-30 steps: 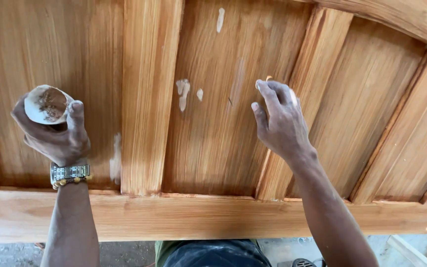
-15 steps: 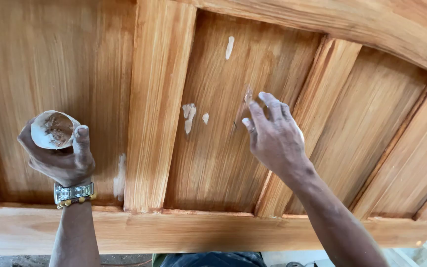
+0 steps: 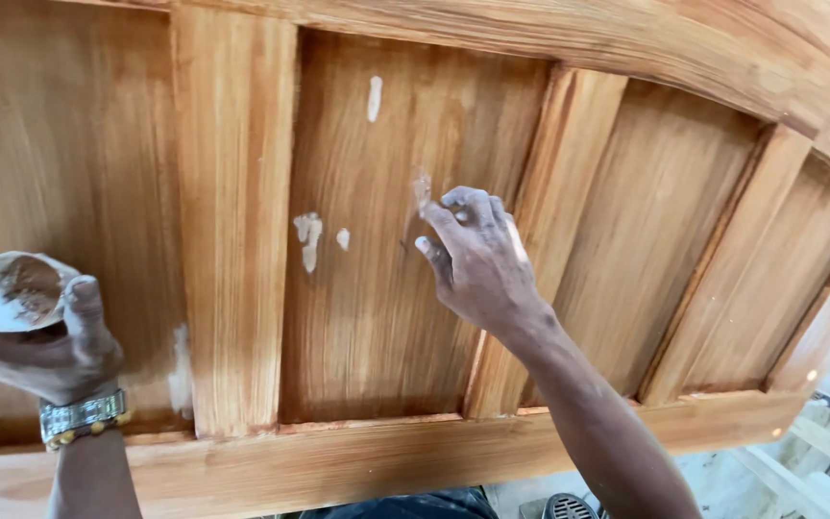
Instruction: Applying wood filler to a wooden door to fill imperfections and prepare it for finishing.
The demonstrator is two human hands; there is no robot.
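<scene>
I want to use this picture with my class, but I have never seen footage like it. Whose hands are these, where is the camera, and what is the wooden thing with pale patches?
There is no machine here: a person works with bare hands, filmed by a camera worn on the head, looking down. The left hand, with a metal wristwatch, holds a small lump of pale filler. The right hand presses its fingertips onto a recessed panel of a large wooden door. Pale filler patches dot that panel.

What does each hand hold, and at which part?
The left hand holds a small putty-smeared cup around its side. The right hand holds nothing; one fingertip presses on the wood panel.
</scene>
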